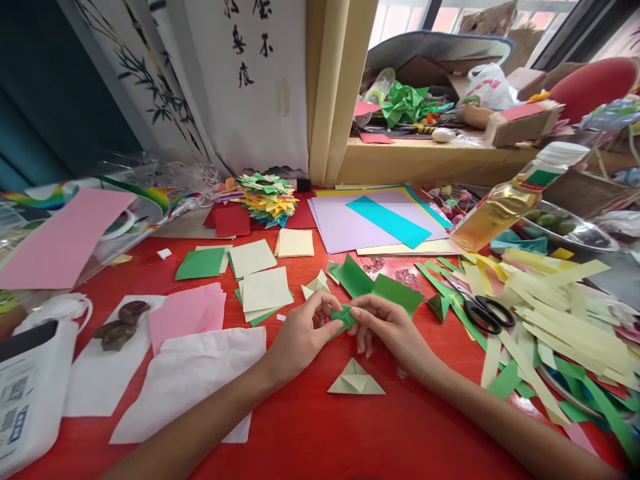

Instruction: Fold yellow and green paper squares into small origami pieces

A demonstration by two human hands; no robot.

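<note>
My left hand (307, 337) and my right hand (387, 327) pinch a small folded green paper (343, 320) between them, over the middle of the red table. Its lower part is partly covered by my fingers. Just below lies a folded cream paper triangle (357, 379), flat on the table. Behind my left hand sits another cream folded piece (315, 283). Beyond my right hand are creased green paper sheets (397, 291), and a small green folded piece (439, 307) rests to their right.
Black-handled scissors (487, 313) lie by a heap of yellow and green paper strips (565, 313) at right. A bottle of yellow liquid (500, 203) stands behind. Cream squares (265, 291), pink paper (190, 313) and a white tissue (195, 373) are at left. A layered paper model (267, 200) stands at the back.
</note>
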